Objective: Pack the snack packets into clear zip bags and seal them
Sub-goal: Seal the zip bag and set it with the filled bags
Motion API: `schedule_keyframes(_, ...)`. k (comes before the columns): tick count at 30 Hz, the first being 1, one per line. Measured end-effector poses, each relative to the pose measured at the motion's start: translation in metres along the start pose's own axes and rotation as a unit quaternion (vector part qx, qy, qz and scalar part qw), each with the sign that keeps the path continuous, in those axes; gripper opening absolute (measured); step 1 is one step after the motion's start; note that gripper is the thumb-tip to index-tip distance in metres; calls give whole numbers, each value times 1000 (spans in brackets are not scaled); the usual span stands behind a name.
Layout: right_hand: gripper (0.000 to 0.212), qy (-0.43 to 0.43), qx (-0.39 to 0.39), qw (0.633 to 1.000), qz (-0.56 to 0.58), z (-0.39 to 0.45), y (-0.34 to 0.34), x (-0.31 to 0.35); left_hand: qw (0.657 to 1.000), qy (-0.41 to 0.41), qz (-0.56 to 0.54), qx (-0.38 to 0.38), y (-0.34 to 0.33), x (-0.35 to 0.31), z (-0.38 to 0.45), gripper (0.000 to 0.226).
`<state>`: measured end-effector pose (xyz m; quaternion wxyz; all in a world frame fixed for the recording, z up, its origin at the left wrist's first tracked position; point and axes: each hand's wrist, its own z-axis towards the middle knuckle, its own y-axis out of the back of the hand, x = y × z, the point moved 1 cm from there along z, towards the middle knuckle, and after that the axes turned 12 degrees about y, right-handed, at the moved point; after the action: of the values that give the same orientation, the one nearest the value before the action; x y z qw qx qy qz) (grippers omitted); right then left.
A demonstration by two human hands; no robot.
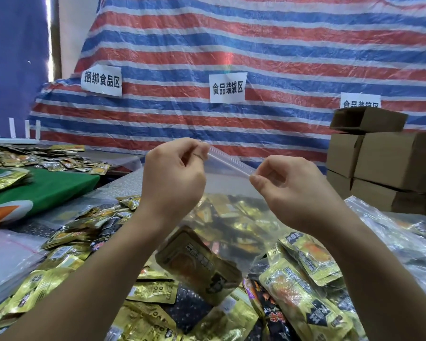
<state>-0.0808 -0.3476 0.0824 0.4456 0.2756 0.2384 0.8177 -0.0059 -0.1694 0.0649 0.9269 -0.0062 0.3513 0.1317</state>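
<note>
Holding a clear zip bag up above the table, the left hand and right hand each pinch one end of its zip strip. A gold snack packet sits inside; whether the strip is pressed closed cannot be told. Many loose snack packets lie heaped below, still unpacked. Cardboard boxes stand to the right.

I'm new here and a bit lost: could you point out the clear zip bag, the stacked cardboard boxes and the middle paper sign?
clear zip bag (228, 161): head view, on its zip strip between the hands.
cardboard boxes (391, 158): head view, on one box's front face.
middle paper sign (228, 87): head view, on its printed centre.
</note>
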Motion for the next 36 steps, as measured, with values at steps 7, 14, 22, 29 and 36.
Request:
schedule_keyframes(7,21,7,27,1000,0,-2,3,-1,997,-2,-22,77,-5,-4,-2,25)
schedule_keyframes(14,19,46,-19,999,20,-1,0,9,991,-28,-33,129,-10,-11,-10,24)
schedule_keyframes(22,15,37,-2,999,-15,-3,-6,7,998,-8,-30,56,-12,-6,-12,26)
schedule_keyframes(29,17,21,-1,999,-38,-2,-2,-5,996,28,-51,-66,-9,5,-9,27)
schedule_keyframes(36,16,1,19,999,-46,-1,-2,-13,991,49,-52,-116,-2,19,2,24)
